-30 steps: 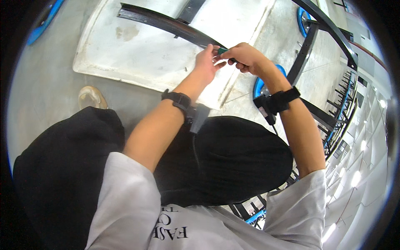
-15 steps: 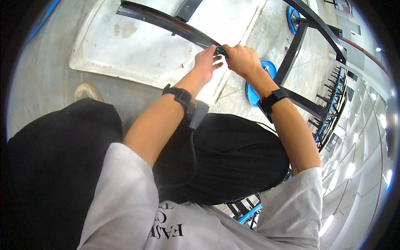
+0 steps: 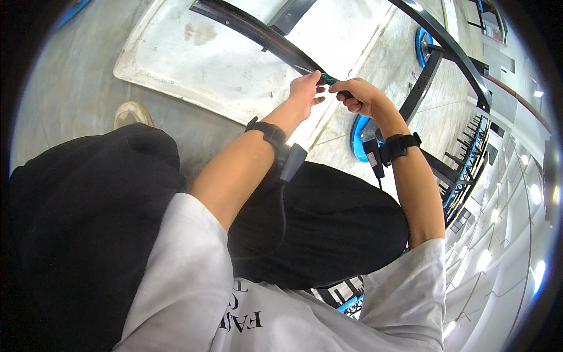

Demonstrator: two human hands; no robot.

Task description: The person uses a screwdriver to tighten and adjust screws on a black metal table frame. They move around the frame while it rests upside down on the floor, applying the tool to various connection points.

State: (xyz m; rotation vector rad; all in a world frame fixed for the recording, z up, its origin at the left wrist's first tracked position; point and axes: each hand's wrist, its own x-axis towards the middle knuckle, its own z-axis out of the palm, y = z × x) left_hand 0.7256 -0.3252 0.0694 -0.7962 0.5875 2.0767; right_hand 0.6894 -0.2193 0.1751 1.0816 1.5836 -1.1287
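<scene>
A screwdriver with a green and black handle slants between my two hands, its thin shaft lying along the near end of a dark curved metal bar. My left hand pinches the front of the handle between thumb and forefinger, the other fingers loosely spread. Around the handle's rear part, the fingers of my right hand are curled. Whether the tip touches the bar or a fastener on it is too small to make out.
Beneath the bar is a worn white panel on the concrete floor. A black frame with blue round plates stands to the right. Straps with small boxes sit on both wrists, with cables attached. My shoe is at left.
My right hand has turned at the wrist and shifted right and down, loosening its wrap so more of the handle shows. The left hand keeps its pinch. The whole view has shifted slightly.
</scene>
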